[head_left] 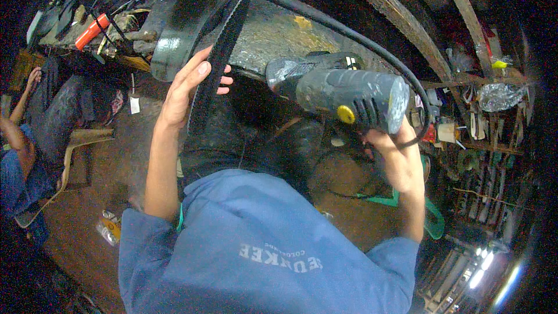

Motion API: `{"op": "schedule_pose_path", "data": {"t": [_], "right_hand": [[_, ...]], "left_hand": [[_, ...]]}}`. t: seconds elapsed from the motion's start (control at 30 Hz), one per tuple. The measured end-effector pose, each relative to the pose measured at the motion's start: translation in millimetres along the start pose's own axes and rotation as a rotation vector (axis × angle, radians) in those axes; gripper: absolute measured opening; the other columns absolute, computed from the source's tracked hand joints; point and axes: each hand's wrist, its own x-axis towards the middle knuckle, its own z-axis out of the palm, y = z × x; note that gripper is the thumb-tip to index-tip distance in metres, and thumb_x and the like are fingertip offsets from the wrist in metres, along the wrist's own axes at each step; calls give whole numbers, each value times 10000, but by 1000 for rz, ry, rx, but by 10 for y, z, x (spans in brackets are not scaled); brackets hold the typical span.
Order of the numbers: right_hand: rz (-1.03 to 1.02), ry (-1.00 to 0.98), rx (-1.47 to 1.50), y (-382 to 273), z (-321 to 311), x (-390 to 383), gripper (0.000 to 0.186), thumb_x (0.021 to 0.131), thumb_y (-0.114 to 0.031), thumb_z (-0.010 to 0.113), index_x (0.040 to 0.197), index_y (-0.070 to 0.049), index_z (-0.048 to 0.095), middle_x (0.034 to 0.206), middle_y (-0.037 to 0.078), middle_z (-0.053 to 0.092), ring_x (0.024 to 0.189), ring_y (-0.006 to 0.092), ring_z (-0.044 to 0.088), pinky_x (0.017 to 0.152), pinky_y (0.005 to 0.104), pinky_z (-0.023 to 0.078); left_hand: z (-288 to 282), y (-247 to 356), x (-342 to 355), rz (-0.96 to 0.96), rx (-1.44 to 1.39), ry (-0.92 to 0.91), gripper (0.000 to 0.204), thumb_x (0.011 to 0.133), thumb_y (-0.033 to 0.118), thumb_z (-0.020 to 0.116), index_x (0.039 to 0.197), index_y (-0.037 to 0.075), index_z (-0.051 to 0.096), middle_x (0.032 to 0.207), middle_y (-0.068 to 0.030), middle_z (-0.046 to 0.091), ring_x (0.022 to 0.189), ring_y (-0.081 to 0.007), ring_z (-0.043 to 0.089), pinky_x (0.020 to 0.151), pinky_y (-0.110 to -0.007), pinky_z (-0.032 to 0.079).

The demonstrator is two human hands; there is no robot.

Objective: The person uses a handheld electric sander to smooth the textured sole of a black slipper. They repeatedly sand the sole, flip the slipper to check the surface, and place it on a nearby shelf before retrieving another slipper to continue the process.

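Observation:
My left hand [177,99] is wrapped around a long black strip [224,52] with a finely toothed edge, held upright and slanting. Several fingertips show past its right side. My right hand [386,142] holds a grey power tool [331,93] from below; it has vent slots and a yellow round badge and looks like a heat gun. The tool's body partly hides those fingers. A thick black cord [325,20] arches above the tool. Just behind the left hand stands a curved, glossy black piece [174,52], on a dark, worn work surface [267,38].
An orange-red cylinder [92,32] lies among clutter at far left. Another person's arm [20,134] shows at the left edge. Wooden beams [389,9] cross the upper right. Shelves with tools and bags [503,97] line the right. A green plastic piece [433,221] is near my right elbow.

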Motion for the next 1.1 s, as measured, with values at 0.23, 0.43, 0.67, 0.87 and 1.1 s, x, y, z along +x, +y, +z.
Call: {"op": "schedule_pose_path", "data": {"t": [0.23,0.43,0.67,0.87,1.1], "right_hand": [[178,205,38,225,-373,-174,320,1040,-130,630,1346,-43,606,996,79,693,798,158,632,689,303,536],[213,328,161,488,-660,-121,350,1040,-220,681,1361,-92,625,1084,16,696,856,127,627,685,296,525],[149,467,85,669,-741,101,331,1055,-360,677,1235,-85,636,906,40,670,687,141,621,626,298,500],[140,419,161,651,-659,189,303,1064,-318,670,1248,-83,619,897,50,667,677,148,626,613,305,508],[139,274,191,417,-480,81,259,1071,-250,640,1265,-81,608,945,67,685,696,148,632,622,307,529]], "left_hand": [[63,-38,84,-3,21,-19,749,1045,429,619,1610,-10,396,1342,-217,661,1125,-293,715,971,-412,592],[196,-79,147,-1,64,-71,772,1032,446,632,1615,-2,398,1352,-227,652,1130,-302,710,985,-413,584],[264,-77,113,3,97,-85,766,1024,444,648,1614,14,416,1329,-213,662,1132,-296,709,983,-410,585],[242,-76,49,4,87,-51,758,1018,433,662,1610,21,427,1342,-214,661,1134,-297,713,976,-417,588],[208,-93,52,-2,67,-34,744,1026,418,653,1612,21,422,1346,-223,660,1128,-294,717,971,-410,589]]}}
